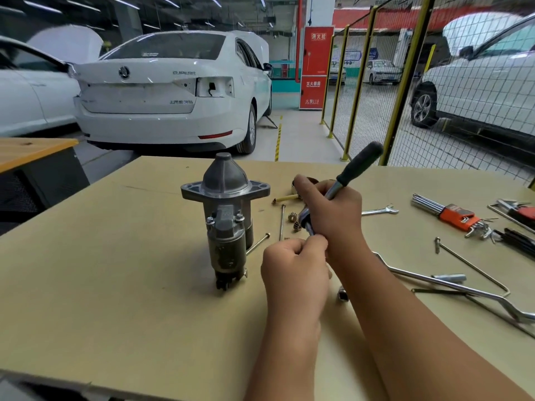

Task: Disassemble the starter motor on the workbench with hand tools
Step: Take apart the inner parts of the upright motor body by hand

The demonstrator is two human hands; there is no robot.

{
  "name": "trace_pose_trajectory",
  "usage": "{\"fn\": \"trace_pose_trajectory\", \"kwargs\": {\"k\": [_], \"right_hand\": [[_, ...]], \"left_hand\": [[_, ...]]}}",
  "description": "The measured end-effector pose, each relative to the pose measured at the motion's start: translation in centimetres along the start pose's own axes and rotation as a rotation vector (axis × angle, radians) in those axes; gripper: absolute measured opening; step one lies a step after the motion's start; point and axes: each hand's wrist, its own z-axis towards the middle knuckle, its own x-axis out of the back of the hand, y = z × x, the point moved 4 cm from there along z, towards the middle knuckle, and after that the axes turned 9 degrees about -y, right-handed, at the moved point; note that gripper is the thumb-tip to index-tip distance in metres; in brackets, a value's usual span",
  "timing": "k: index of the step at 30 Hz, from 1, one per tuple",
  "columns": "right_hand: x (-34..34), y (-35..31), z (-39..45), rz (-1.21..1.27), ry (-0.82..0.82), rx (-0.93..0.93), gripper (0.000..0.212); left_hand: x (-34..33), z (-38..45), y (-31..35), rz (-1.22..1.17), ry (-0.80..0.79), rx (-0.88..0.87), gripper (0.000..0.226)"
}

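Two bare arms reach up from the bottom of the frame. Just past them, in the middle, the grey metal starter motor (227, 218) stands upright on the tan cardboard-covered workbench (115, 270), nose cone up. Nobody is touching it.

Right of the motor, the right hand (333, 212) grips the shiny shaft of a ratchet wrench with a black handle (341, 183). The handle points to the upper right. The left hand (292, 256), just below, has its fingers curled and pinches the head end of the wrench. It looks like a socket is being put on or pulled off, but the small part is hidden.

Some work looks done. Two long thin bolts (281, 222) lie beside the motor, and small brass gears (293, 219) sit near them. The motor body is still in one piece, with nuts still on its side, so most of the job is left.

Further right lie a flat silver spanner (379, 211), a set of hex keys in an orange holder (454, 215) and a long bent silver crank bar (451, 285). A white car (173, 91) is parked at the top of the frame.
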Motion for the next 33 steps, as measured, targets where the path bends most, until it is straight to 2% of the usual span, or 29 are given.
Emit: {"fn": "trace_pose_trajectory", "kwargs": {"k": [3,6,11,14,20,23,25,28,30,33], "right_hand": [[0.4,0.0,-0.1,-0.007,0.073,0.026,0.041],[1.1,0.0,-0.3,0.037,0.190,0.027,0.042],[0.8,-0.3,-0.4,0.020,0.172,0.033,0.043],[0.4,-0.6,-0.2,-0.052,0.070,0.104,0.055],[0.2,-0.1,0.2,-0.007,-0.263,0.092,0.054],[-0.2,0.4,-0.1,0.030,-0.499,-0.003,0.039],[-0.4,0.4,-0.3,0.044,-0.592,-0.024,0.032],[-0.3,0.1,-0.2,0.038,-0.615,-0.017,0.031],[-0.2,-0.1,-0.2,-0.031,-0.591,-0.020,0.034],[0.1,-0.2,-0.1,-0.174,-0.440,0.010,0.031]], "left_hand": [[-0.3,0.2,-0.2,-0.121,-0.063,0.092,0.034],[-0.4,0.6,0.1,-0.098,-0.093,0.073,0.041],[0.2,0.8,0.5,-0.050,-0.132,0.061,0.048],[0.8,0.7,0.5,-0.089,-0.112,0.047,0.047],[1.9,0.4,-0.2,-0.142,-0.034,-0.003,0.026],[2.0,0.3,-0.5,-0.148,-0.037,-0.002,0.028],[2.0,0.2,-0.6,-0.167,-0.041,0.000,0.038],[1.8,-0.2,-0.6,-0.191,-0.054,0.017,0.044],[1.7,-0.2,-0.7,-0.195,-0.056,0.049,0.040],[1.5,0.1,-1.1,-0.157,-0.061,0.119,0.024]]}}
